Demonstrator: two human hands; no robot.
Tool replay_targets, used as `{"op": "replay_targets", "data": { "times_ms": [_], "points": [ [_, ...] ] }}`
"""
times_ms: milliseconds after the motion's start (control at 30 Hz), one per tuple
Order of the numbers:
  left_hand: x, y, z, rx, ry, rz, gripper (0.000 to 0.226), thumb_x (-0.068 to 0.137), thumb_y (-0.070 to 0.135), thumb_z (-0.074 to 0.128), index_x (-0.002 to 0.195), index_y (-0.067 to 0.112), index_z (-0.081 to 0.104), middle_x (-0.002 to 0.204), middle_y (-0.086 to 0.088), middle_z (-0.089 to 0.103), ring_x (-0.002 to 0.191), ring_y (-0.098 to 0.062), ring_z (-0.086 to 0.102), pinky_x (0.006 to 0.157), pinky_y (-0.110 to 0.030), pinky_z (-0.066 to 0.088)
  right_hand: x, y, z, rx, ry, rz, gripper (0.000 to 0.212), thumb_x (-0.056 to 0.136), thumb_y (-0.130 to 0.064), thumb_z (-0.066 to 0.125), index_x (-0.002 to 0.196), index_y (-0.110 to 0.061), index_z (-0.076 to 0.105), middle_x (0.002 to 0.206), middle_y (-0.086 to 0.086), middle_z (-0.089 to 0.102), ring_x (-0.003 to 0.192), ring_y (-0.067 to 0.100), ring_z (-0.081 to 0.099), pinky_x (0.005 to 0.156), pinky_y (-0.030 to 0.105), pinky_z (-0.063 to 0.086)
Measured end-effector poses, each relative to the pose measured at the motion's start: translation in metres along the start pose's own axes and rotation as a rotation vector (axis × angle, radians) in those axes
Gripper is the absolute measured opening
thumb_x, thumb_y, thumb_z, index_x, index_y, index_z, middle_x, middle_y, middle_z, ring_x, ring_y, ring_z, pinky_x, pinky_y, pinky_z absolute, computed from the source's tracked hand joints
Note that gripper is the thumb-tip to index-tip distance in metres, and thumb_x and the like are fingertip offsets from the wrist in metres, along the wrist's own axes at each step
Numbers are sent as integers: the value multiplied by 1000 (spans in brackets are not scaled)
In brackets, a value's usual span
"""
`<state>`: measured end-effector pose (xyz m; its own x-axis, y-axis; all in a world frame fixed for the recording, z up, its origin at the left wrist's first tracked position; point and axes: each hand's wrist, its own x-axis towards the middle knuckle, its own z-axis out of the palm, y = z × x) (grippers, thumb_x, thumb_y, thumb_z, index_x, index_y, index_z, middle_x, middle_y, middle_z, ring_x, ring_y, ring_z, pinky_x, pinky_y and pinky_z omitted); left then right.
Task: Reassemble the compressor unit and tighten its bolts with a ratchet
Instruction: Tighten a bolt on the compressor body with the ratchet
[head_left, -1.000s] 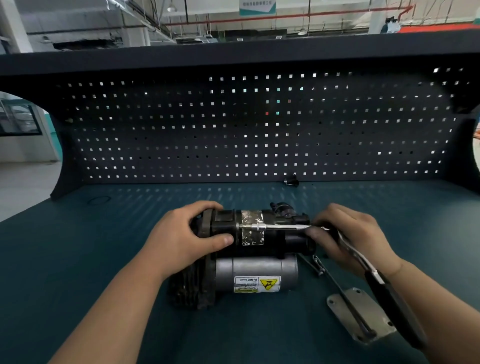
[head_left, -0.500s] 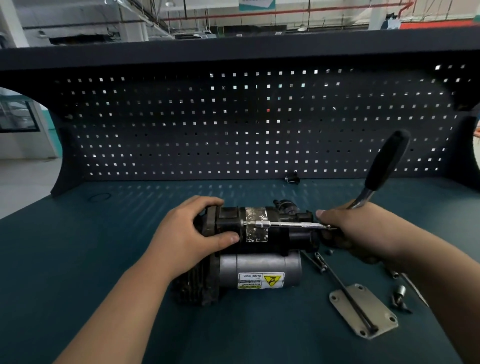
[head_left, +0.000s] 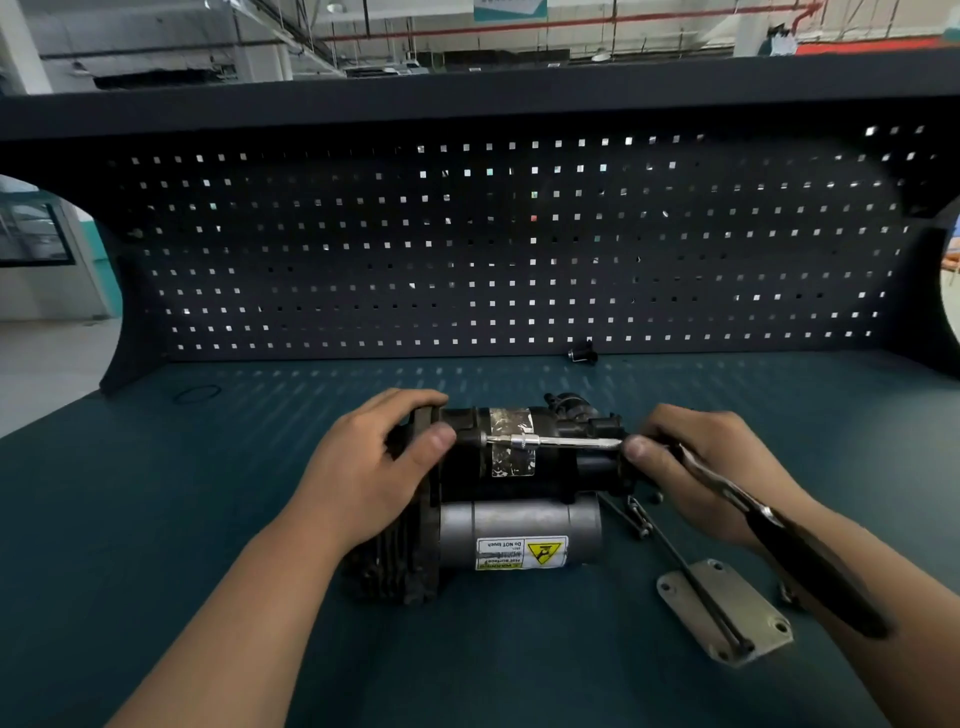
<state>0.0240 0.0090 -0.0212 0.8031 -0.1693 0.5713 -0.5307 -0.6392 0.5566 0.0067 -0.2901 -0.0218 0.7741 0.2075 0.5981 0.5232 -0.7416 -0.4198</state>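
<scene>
On the teal bench (head_left: 156, 519), left fingers (head_left: 437, 437) clasp the "Do NOT touch" compressor (head_left: 519, 522), right fingers (head_left: 640, 448) grip ratchet (head_left: 810, 566).

The compressor unit (head_left: 498, 488) lies on its side on the table (head_left: 208, 519). Its black body sits at the back with a patch of silvery tape, and the grey cylinder in front carries a yellow warning label. The left hand (head_left: 374, 478) grips its left end. The ratchet (head_left: 810, 566), held in the right hand (head_left: 696, 467), meets the right end. Its chrome extension (head_left: 571, 442) runs level along the black body, and its black handle slants down to the right. A long dark bolt (head_left: 693, 584) lies loose across a grey cover plate (head_left: 748, 597) just beside the unit.
</scene>
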Motion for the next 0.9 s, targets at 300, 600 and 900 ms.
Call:
{"op": "replay_targets", "data": {
  "times_ms": [300,600,900],
  "points": [
    [-1,2,1,6,15,8,50,77,65,35,115,41,58,111,31,55,108,13,47,78,-9,36,13,-2,-11,348,-310,337,43,88,-48,57,57,-19,59,48,-8,41,39,3,34,39,15,28],
    [-2,1,0,64,9,35,43,66,70,47,106,55,50,103,37,53,98,17,49,72,-11,37,9,22,-40,588,-70,672,36,93,-38,54,71,-10,60,57,10,57,44,19,43,40,24,33],
    [-2,-2,0,-33,37,76,48,81,55,38,114,29,63,108,32,57,107,11,48,85,-5,33,-42,83,-60,759,50,1193,44,95,-51,42,75,-13,49,44,2,39,29,12,24,32,22,23]
  ]
}}
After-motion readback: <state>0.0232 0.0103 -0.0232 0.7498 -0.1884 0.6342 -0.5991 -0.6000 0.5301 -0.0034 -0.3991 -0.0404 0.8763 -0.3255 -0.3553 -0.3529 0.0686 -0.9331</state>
